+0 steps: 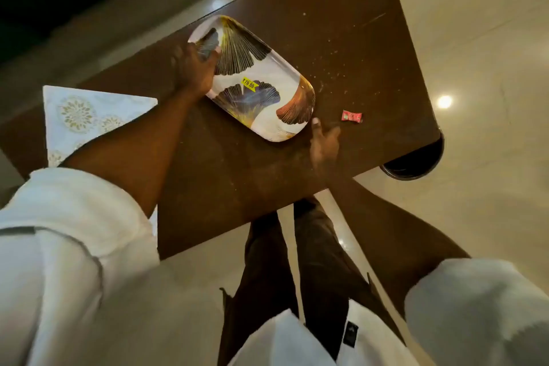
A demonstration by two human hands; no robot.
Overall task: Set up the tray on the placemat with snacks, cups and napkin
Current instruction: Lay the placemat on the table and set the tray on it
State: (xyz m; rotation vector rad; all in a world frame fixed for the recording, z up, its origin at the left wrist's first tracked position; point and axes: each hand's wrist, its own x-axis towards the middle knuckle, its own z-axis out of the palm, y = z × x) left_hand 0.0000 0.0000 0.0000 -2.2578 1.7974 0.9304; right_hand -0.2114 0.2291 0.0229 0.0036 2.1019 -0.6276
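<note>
- Tray [261, 80]: oblong, white with a leaf print and a yellow price sticker [249, 84]; it lies flat on the bare dark wooden table [341, 24], near the centre of the view. It is not on the placemat.
- Placemat [86, 116]: pale and patterned, at about 9 o'clock from the tray and well apart from it; the left forearm covers its near part.
- Left hand [194, 70]: fingers curled over the tray's long edge at roughly 9 o'clock, grasping the rim.
- Right hand [323, 142]: at the tray's rounded end, about 5 o'clock; the thumb tip touches or nearly touches the rim. The fingers appear loosely spread, and motion blur prevents confirming a grip.
- Step in hand, by judgement: securing the tray at both sides for transfer to the placemat.
- Risk: if the right hand is not seated, a lift from the left edge alone may tilt the smooth tray or let it slip.
- Risk: dragging the tray may bunch or shift the placemat.
- Surroundings: a small red sachet [352, 116] lies at 3 o'clock from the right hand, and pale crumbs speckle the table at 2 o'clock.
- Obstructions: none between tray and placemat except the left forearm. No cups or napkin are in view.
</note>
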